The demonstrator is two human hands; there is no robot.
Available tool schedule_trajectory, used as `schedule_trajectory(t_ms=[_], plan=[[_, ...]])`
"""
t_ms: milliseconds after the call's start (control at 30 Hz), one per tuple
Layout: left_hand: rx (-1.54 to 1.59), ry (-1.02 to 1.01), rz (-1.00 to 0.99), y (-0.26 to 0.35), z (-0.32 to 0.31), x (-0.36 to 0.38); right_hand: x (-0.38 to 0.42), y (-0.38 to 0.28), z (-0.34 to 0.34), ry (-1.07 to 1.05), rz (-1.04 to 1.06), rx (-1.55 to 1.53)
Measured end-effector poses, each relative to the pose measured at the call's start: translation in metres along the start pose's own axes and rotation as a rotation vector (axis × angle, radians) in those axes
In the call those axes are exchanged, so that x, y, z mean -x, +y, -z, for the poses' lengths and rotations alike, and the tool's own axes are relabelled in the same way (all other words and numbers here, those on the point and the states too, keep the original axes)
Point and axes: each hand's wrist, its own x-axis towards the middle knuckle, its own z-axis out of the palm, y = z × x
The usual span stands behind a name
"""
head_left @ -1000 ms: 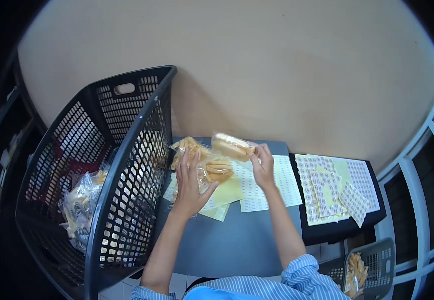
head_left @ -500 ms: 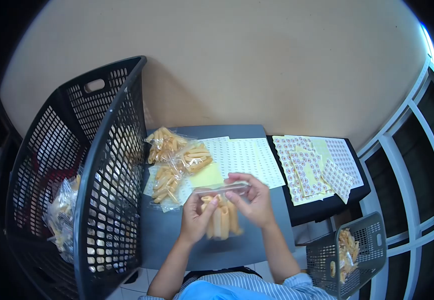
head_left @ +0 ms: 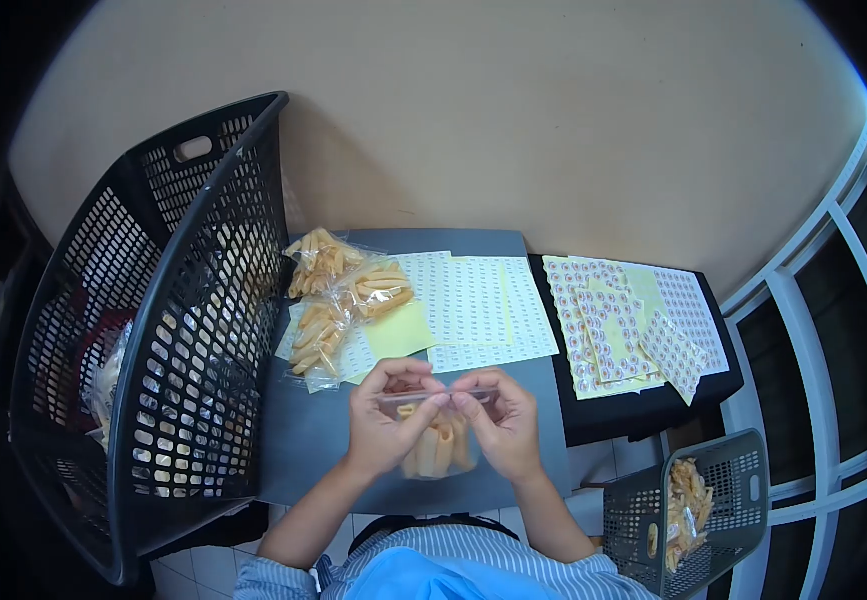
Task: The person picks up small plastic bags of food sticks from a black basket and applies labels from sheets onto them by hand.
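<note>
My left hand (head_left: 391, 418) and my right hand (head_left: 499, 420) pinch the top edge of a clear plastic bag (head_left: 438, 447) from both sides, their thumbs close together at its middle. Tan stick-shaped snacks show inside the bag, which hangs over the grey table (head_left: 294, 450). Beyond my left hand lie several filled snack bags (head_left: 329, 300), partly on sticker sheets (head_left: 474, 305). A plain yellow sheet (head_left: 401, 330) lies beside them.
A tall black basket (head_left: 194, 260) with bagged items stands at the left. More sticker sheets (head_left: 609, 330) lie on a black-covered table (head_left: 719, 350) at the right. Below it is a smaller basket (head_left: 744, 530) with snack bags (head_left: 689, 510). A wall rises behind.
My left hand has moved up and inward along the bag's top edge, and my thumbs have come closer together. The view has shifted slightly.
</note>
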Motion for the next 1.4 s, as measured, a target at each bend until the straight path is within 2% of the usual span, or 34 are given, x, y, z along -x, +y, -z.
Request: schedule_trajectory(t_ms=[67,133,267,367,633,767,833,933,1100,1167,1200,1267,1400], plan=[[0.09,0.091,0.013,-0.001,-0.009,0.0,0.0,-0.006,0.003,0.039,0.037,0.043],[0.105,0.076,-0.018,-0.003,-0.014,0.001,0.0,-0.009,0.009,0.007,0.096,0.162],[0.086,0.082,-0.128,-0.013,-0.021,0.003,0.004,-0.008,0.014,0.012,0.124,0.149],[0.006,0.081,-0.158,-0.015,-0.024,0.002,0.004,-0.007,0.018,0.034,0.144,0.155],[0.044,0.105,-0.236,-0.022,-0.036,-0.003,0.003,-0.006,0.024,0.091,0.221,0.255],[0.062,0.116,-0.213,-0.021,-0.035,-0.005,0.001,-0.004,0.02,0.081,0.239,0.22],[0.075,0.139,-0.194,-0.018,-0.033,-0.006,-0.001,-0.006,0.013,0.16,0.228,0.18],[0.084,0.157,-0.174,-0.018,-0.03,-0.006,-0.005,0.009,0.022,0.077,0.265,0.138],[0.051,0.189,-0.168,-0.021,-0.029,-0.01,-0.01,0.009,0.016,0.085,0.266,0.186],[0.096,0.18,-0.102,-0.019,-0.029,-0.011,-0.011,0.013,0.016,0.09,0.279,0.203],[0.092,0.184,-0.108,-0.019,-0.03,-0.014,-0.014,0.016,0.016,0.092,0.271,0.179],[0.155,0.21,-0.247,-0.019,-0.031,-0.019,-0.018,0.018,0.017,0.092,0.265,0.151],[0.078,0.134,-0.265,-0.027,-0.017,-0.021,-0.026,0.019,0.024,0.096,0.222,0.077]])
